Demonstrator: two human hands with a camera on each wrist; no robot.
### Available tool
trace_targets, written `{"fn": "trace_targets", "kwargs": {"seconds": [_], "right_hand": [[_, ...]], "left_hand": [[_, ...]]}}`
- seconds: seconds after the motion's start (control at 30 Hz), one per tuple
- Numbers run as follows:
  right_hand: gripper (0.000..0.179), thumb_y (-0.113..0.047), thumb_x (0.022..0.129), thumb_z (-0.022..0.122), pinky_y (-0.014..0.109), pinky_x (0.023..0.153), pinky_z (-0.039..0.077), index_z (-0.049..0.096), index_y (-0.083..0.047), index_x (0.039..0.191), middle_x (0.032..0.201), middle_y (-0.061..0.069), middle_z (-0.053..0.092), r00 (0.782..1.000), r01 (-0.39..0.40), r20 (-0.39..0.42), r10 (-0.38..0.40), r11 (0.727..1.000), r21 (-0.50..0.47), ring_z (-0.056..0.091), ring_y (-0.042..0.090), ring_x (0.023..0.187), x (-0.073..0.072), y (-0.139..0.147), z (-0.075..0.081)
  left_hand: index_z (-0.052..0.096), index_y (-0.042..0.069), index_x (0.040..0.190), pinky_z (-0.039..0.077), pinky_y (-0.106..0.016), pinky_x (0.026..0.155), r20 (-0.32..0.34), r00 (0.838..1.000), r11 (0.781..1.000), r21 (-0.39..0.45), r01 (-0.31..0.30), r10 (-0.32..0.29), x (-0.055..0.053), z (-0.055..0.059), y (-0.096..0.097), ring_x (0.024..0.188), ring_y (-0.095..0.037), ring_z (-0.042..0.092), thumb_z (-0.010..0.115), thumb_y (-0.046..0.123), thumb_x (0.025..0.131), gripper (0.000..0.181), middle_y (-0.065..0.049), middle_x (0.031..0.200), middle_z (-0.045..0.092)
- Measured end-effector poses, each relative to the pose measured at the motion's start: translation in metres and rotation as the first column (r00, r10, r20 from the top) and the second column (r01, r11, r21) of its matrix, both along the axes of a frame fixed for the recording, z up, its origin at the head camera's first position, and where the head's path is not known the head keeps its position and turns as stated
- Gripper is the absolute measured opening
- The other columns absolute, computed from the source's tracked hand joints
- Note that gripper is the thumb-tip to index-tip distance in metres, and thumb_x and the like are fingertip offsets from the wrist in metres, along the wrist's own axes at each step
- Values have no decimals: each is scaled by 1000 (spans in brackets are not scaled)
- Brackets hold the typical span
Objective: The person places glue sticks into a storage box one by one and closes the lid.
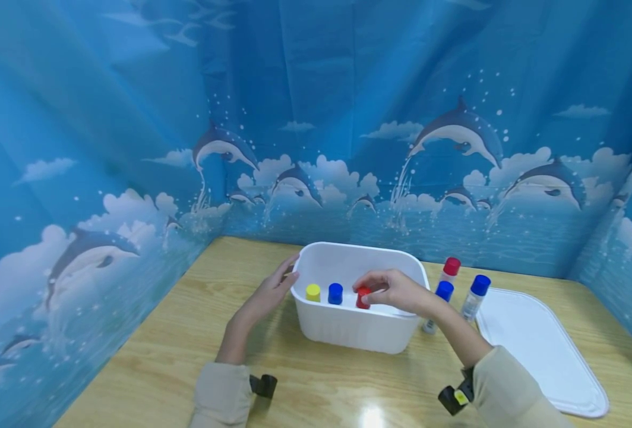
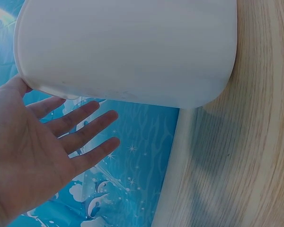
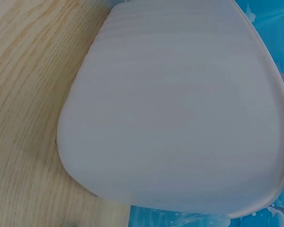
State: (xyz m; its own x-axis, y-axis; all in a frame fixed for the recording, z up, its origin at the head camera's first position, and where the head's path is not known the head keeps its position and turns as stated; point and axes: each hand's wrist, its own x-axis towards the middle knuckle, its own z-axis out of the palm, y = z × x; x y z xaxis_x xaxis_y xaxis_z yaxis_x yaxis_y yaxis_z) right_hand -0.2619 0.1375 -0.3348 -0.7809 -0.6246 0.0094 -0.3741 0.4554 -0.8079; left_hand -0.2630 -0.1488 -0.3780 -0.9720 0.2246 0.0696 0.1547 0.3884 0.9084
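Note:
A white plastic bin (image 1: 356, 330) stands on the wooden table. Inside it, a yellow-capped bottle (image 1: 313, 292) and a blue-capped bottle (image 1: 335, 293) show mainly their caps above the front wall. My right hand (image 1: 396, 290) reaches over the bin's right part and pinches the red cap of a bottle (image 1: 363, 298) inside; that bottle's lower part is hidden. At the bin's left end, my left hand (image 1: 270, 295) touches the rim. In the left wrist view its fingers (image 2: 87, 135) are spread and straight beside the bin wall (image 2: 132, 52). The bin's wall (image 3: 175, 109) fills most of the right wrist view.
Right of the bin stand a red-capped bottle (image 1: 451, 268), a blue-capped bottle (image 1: 476, 296) and another blue-capped bottle (image 1: 444, 290) partly behind my right forearm. A white lid (image 1: 540, 351) lies flat at the table's right. A blue dolphin curtain (image 1: 316, 119) hangs behind the table.

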Motion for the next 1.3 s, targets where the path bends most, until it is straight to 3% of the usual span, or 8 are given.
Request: {"fn": "trace_targets", "kwargs": {"seconds": [0.37, 0.63, 0.77, 0.9, 1.07, 1.17, 1.3], "right_hand": [[28, -16, 90, 60, 36, 84, 50, 61, -1, 114, 110, 13, 61, 999, 3, -49, -5, 999, -39, 57, 26, 102, 3, 5, 3], [32, -24, 90, 61, 39, 85, 49, 61, -6, 116, 114, 12, 60, 985, 148, -75, -158, 981, -123, 56, 27, 104, 14, 26, 21], [34, -26, 91, 60, 38, 82, 50, 60, -4, 116, 114, 13, 60, 959, 225, -138, -249, 960, -166, 57, 26, 103, 21, 45, 31], [34, -28, 92, 57, 31, 79, 52, 59, -4, 117, 113, 13, 60, 907, 322, -223, -356, 930, -177, 59, 16, 98, 27, 66, 35], [37, -29, 93, 55, 20, 76, 50, 57, -3, 120, 114, 15, 58, 849, 420, -268, -456, 889, -182, 57, 2, 94, 33, 90, 29], [39, -30, 93, 54, 19, 78, 49, 56, -3, 122, 116, 16, 57, 828, 466, -265, -494, 870, -163, 58, 12, 100, 35, 101, 20], [41, -31, 93, 55, 25, 80, 50, 54, -2, 122, 119, 18, 55, 827, 494, -234, -511, 860, -128, 55, 31, 107, 34, 109, 4]], "left_hand": [[25, 20, 146, 34, -49, 99, -21, 1000, 1000, 10, 10, -9, 0, 1, 0, 127, -32, 35, 38, 33, 100, 50, -14, 141, 36], [25, 22, 146, 34, -49, 98, -5, 1000, 1000, -3, -2, 2, 1, 1, 1, 127, -31, 35, 38, 36, 99, 51, -12, 141, 36], [25, 22, 146, 35, -49, 98, -10, 1000, 1000, -5, -3, 3, 1, 1, 1, 127, -31, 35, 38, 36, 99, 51, -13, 141, 36], [24, 24, 146, 33, -50, 99, -8, 1000, 1000, -14, -2, 2, 0, 0, 0, 127, -31, 34, 37, 39, 99, 51, -12, 142, 35], [24, 26, 146, 32, -50, 99, -4, 1000, 1000, -19, 2, -2, 0, 0, -1, 128, -31, 33, 37, 40, 99, 52, -11, 143, 34], [24, 26, 146, 33, -50, 99, -3, 1000, 1000, -15, 2, -3, 1, 0, -1, 128, -31, 33, 37, 41, 98, 52, -11, 143, 34], [24, 25, 146, 33, -50, 99, -2, 1000, 1000, -13, 2, -2, 1, 1, 0, 128, -31, 33, 37, 40, 99, 52, -12, 142, 34]]}}
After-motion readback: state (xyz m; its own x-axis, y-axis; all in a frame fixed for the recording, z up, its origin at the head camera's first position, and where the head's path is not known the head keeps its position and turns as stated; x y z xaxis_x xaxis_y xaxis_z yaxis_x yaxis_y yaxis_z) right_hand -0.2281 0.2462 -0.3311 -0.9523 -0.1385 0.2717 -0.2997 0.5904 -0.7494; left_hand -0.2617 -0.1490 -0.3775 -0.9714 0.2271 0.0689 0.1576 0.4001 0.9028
